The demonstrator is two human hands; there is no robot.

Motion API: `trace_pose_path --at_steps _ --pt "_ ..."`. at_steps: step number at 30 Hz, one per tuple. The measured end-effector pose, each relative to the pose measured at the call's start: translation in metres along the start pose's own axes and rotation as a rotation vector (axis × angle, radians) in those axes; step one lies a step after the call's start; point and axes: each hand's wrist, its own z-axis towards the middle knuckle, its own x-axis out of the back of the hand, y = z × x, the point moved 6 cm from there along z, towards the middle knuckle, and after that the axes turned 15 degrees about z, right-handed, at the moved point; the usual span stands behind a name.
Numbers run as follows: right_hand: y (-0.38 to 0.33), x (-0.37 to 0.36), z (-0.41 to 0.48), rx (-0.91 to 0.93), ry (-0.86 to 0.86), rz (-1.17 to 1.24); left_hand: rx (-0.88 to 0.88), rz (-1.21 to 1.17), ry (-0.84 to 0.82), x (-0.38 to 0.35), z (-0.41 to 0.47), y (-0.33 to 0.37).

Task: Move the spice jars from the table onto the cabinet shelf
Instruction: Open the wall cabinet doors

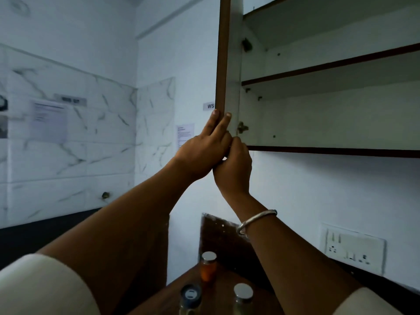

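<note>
Three spice jars stand on the brown table (227,285) at the bottom middle: an orange-filled jar with a silver lid (208,267), a jar with a dark blue lid (191,296) and a jar with a silver lid (242,296). Both arms reach up to the open cabinet door (223,55). My left hand (202,151) lies against the door's lower edge, two fingers stretched up along it. My right hand (234,164) is curled at the door's bottom corner, touching my left hand. The cabinet's shelves (329,68) are bare, and so is its bottom board (329,151).
A wall socket plate (353,248) sits low on the right wall. Marble tiles with taped paper sheets (50,121) cover the left wall above a dark counter (34,235). Another sheet (184,135) hangs by the door. A silver bangle (256,220) circles my right wrist.
</note>
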Motion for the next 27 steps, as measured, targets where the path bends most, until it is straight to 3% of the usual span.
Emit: trace_pose_path --at_steps 6,14,21,27 --pt "-0.004 -0.066 -0.001 0.006 -0.031 0.047 -0.037 0.096 0.106 -0.011 -0.036 -0.053" --pt "0.003 -0.167 -0.02 -0.014 -0.117 0.113 0.086 -0.07 -0.054 -0.077 -0.089 -0.119" --pt "0.009 -0.21 -0.022 -0.068 -0.256 0.089 0.199 -0.248 0.014 -0.105 -0.114 -0.145" --pt "0.014 -0.233 -0.023 -0.125 -0.353 -0.029 0.251 -0.33 -0.07 -0.125 -0.13 -0.157"
